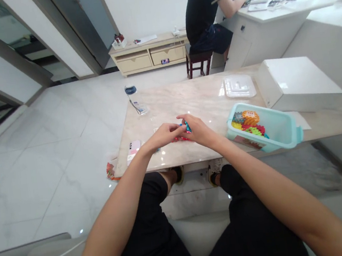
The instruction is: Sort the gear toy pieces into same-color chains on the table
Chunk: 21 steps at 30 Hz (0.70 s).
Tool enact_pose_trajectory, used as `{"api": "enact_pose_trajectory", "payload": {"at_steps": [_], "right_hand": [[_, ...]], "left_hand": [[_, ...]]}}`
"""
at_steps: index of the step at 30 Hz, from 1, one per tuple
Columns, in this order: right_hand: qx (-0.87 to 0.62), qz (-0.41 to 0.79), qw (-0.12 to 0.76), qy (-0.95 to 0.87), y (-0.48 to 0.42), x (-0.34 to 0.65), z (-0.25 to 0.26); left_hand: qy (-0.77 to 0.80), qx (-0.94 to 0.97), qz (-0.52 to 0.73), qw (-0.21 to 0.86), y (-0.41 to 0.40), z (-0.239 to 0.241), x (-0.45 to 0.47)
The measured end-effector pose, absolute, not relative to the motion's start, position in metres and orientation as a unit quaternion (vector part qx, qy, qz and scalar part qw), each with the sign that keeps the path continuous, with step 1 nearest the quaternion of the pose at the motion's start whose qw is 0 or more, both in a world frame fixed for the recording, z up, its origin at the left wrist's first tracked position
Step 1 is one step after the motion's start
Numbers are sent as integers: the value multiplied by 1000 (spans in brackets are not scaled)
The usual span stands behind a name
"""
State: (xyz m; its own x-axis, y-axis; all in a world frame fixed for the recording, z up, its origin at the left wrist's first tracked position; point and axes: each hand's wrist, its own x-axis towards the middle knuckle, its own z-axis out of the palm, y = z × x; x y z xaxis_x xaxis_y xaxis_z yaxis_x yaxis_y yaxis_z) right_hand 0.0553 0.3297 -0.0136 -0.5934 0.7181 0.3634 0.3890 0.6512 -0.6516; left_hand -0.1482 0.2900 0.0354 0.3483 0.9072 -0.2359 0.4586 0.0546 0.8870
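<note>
My left hand [163,136] and my right hand [198,130] meet over the marble table [186,100], both with fingers curled round a small cluster of plastic building pieces [184,131], blue on top and red below. The pieces rest at or just above the tabletop between my fingertips. To the right stands a turquoise bin [276,128] with several orange, yellow, green and red pieces [248,123] inside.
A water bottle [136,101] stands at the table's far left, a phone [133,148] lies at the near left edge. A clear lid [240,86] and a white box [297,83] sit at the far right. Another person [209,9] sits at a white desk behind.
</note>
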Motion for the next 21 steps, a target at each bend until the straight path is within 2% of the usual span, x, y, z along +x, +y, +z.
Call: {"api": "enact_pose_trajectory", "payload": {"at_steps": [4, 11, 18, 21], "right_hand": [[-321, 256, 315, -856, 339, 45, -15], [-331, 228, 256, -879, 331, 38, -20], [-358, 198, 136, -902, 316, 49, -8], [-384, 188, 85, -900, 313, 53, -6]], "left_hand": [[549, 624, 242, 500, 293, 38, -148], [555, 618, 223, 510, 298, 24, -154], [558, 677, 230, 420, 301, -3, -150], [538, 684, 201, 450, 301, -13, -157]]}}
